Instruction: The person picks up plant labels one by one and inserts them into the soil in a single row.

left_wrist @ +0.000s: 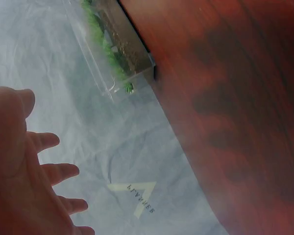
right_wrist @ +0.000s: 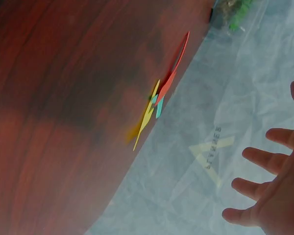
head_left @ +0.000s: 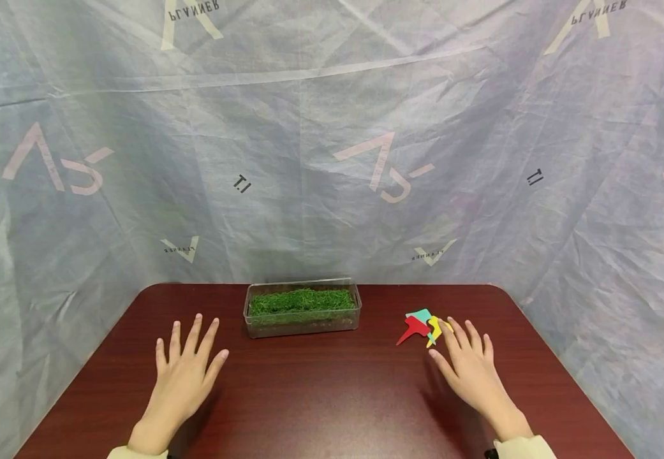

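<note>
My left hand (head_left: pixel 181 379) hovers over the left part of the table, fingers spread, holding nothing. To its right and farther back stands a clear plastic box (head_left: pixel 303 327) with green moss-like material (head_left: pixel 303 301) inside. My right hand (head_left: pixel 472 370) is spread in the air on the right, just nearer than a small pile of plant labels. In that pile lie a red label (head_left: pixel 415 326), a teal label (head_left: pixel 420 314) and a yellow label (head_left: pixel 434 329), overlapping one another. In the head view the right fingertips partly cover the yellow one; the right wrist view shows the hand apart from it.
The dark red wooden table (head_left: pixel 320 395) has rounded far corners. A grey printed cloth (head_left: pixel 297 159) hangs close behind it and along both sides. The box stands near the far edge, left of the labels.
</note>
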`<state>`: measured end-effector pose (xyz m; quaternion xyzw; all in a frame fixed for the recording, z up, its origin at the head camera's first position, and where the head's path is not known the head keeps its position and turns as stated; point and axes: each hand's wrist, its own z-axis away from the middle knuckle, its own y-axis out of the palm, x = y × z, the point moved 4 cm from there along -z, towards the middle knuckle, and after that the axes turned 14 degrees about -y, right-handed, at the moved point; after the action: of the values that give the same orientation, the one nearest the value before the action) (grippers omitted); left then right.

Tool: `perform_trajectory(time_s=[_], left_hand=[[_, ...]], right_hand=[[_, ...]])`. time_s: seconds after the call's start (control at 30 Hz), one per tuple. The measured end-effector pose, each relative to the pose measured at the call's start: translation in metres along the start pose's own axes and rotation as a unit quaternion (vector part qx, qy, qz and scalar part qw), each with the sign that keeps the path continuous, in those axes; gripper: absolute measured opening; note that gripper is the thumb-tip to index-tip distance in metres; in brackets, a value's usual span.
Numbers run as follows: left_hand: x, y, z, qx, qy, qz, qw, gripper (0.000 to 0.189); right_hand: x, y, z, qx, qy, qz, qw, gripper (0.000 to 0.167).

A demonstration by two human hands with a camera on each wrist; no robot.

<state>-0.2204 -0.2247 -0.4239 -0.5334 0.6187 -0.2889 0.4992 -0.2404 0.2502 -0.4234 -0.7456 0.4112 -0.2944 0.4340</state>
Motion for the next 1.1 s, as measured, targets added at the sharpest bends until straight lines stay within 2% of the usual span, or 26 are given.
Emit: perform_trajectory(time_s=[0.17, 0.43, 0.83, 1.1], left_hand=[[-0.004, 0.006, -0.006, -0.005, 0.003, 0.005, 1.0000, 0.058], [-0.011, 0.015, -0.019, 0.003, 0.007, 0.017, 0.9998, 0.056], [-0.016, 0.027, -0.033, 0.008, 0.009, 0.025, 0.9996, 0.056], [-0.015, 0.037, -0.041, 0.010, 0.008, 0.031, 0.9994, 0.055]], right_hand=[[0.007, 0.004, -0.011, -0.030, -0.017, -0.002, 0.9994, 0.053], [0.017, 0.011, -0.030, -0.057, -0.036, -0.002, 0.9978, 0.053], [0.034, 0.028, -0.061, -0.078, -0.054, -0.020, 0.9953, 0.043], [0.044, 0.041, -0.077, -0.075, -0.042, -0.041, 0.9955, 0.037]])
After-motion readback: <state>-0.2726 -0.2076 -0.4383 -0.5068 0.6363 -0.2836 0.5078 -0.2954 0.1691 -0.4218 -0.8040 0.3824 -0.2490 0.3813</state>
